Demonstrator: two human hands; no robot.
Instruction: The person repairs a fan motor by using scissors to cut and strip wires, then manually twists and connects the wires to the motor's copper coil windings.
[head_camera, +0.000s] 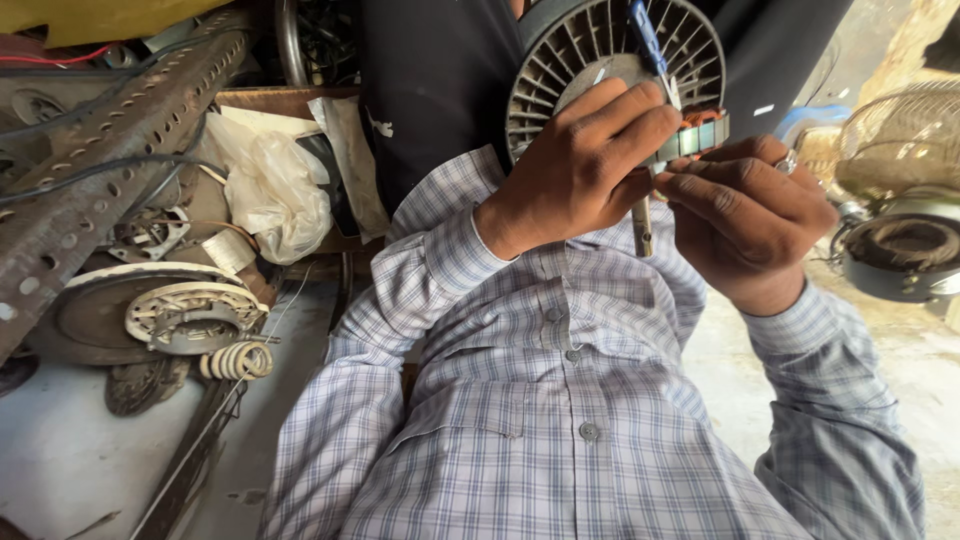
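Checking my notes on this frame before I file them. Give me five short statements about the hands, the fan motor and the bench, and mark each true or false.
1. The left hand grips a round slotted fan motor housing. True.
2. The right hand rests flat on the floor. False: it is raised at the motor, beside the left hand.
3. A blue-handled tool stands at the motor. True.
4. The sleeves are plain red. False: they are pale checked cloth.
5. A coiled spring lies to the left among the metal parts. True.
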